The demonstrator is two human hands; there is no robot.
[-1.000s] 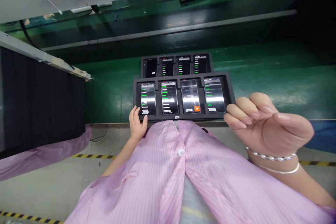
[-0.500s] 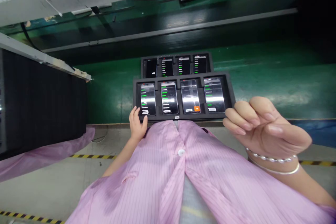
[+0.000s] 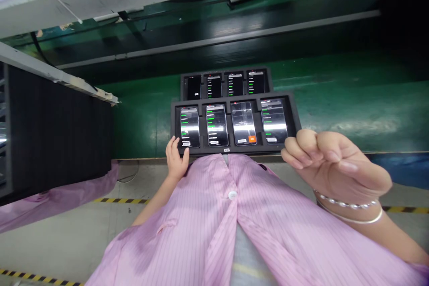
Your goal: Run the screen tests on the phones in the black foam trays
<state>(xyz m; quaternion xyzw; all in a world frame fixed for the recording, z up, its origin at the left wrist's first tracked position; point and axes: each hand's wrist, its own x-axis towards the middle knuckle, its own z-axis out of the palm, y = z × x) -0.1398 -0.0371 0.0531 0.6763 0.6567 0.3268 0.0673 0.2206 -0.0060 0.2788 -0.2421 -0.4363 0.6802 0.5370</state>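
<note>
**Phone trays on the bench: hands apart, neither gripping**

We find the left hand (image 3: 176, 160) with its fingertips on a near corner of the front tray (image 3: 231, 98), and the right hand (image 3: 335, 167) curled, holding nothing, at the other corner. Four lit phones (image 3: 216, 125) sit in its pockets; four more phones (image 3: 214, 86) lie in the rear tray (image 3: 226, 71). Handling by the rim properly spares the screens. We read no brand: the orange button (image 3: 252, 139), screen text and small tray label (image 3: 226, 149) are illegible.

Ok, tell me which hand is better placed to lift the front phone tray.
Left, probably: the left hand rests on the front tray's corner, while the right hand is curled beside the opposite corner.
</note>
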